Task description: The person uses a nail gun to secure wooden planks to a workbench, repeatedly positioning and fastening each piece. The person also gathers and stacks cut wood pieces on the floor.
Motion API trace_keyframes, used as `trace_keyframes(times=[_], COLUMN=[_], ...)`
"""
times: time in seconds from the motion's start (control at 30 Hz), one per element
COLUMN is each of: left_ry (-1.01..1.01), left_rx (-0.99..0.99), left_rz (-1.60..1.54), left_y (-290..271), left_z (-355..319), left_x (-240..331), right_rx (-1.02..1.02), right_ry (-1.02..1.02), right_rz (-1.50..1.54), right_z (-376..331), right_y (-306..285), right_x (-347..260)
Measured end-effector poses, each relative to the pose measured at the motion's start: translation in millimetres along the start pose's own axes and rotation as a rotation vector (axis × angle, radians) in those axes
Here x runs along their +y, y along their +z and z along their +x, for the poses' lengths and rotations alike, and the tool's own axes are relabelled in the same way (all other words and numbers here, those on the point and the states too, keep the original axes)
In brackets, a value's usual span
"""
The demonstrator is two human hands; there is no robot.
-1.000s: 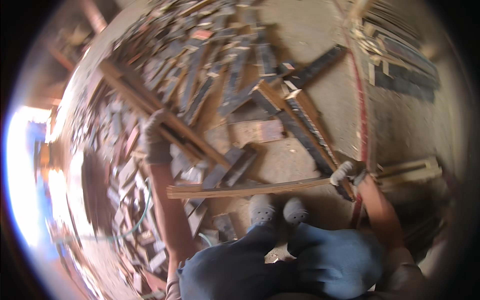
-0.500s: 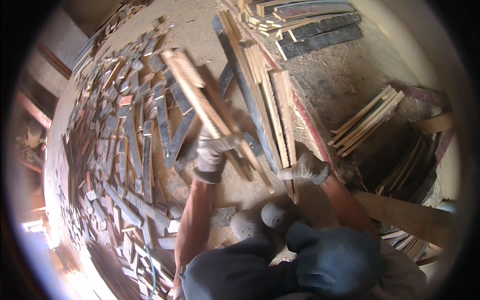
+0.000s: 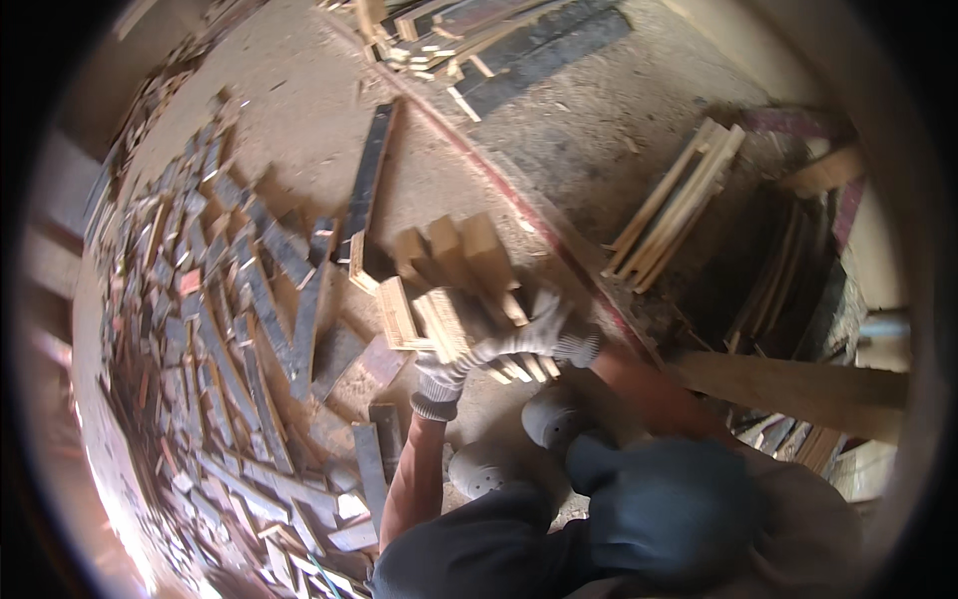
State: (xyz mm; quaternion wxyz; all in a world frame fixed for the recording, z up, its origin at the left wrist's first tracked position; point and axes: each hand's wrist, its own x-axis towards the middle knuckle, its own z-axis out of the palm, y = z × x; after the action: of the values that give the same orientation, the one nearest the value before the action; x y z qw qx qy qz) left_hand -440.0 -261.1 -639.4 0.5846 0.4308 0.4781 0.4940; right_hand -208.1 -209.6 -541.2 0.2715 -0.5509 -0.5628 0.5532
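Observation:
A bundle of wooden strips point(image 3: 444, 321), pale at the cut ends, is held before my feet with its length running away from me. My left hand point(image 3: 442, 379), in a light knit glove, closes on the bundle's near left side. On the near right side my right hand point(image 3: 547, 334), gloved alike, is wrapped over the strips with its fingers reaching toward the left hand. Motion smears the fingers and part of the bundle. Just beyond, a long dark board point(image 3: 367, 180) lies on the floor.
Loose dark-faced offcuts point(image 3: 244, 329) cover the floor on my left. A red-edged strip point(image 3: 499, 185) crosses the floor diagonally. Right of it lie a small stack of pale strips point(image 3: 679, 205) and a plank point(image 3: 788, 389); more boards point(image 3: 539, 60) are piled at the far side.
Earlier each hand held its own group of long strips, apart from each other. Now both hands are together on one bundle. The view has shifted, and the strips point away at a lower tilt.

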Motion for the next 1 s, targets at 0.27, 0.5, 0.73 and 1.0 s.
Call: trace_keyframes(times=[0.27,0.5,0.73,1.0], left_ry=[0.016,-0.071,0.161,0.047], left_rx=[-0.084,-0.425,-0.800,-0.665], left_rz=[0.413,0.126,0.632,1.024], left_y=[93,265,400,353], left_z=[112,184,239,239], left_x=[89,208,161,79], right_rx=[0.122,0.882,1.283,1.256], right_ry=[-0.486,-0.076,0.204,0.575], right_rz=[0.474,0.214,0.076,-0.289], right_z=[29,27,-17,-30], right_y=[-31,-153,-261,-225], right_x=[-17,-55,-14,91])
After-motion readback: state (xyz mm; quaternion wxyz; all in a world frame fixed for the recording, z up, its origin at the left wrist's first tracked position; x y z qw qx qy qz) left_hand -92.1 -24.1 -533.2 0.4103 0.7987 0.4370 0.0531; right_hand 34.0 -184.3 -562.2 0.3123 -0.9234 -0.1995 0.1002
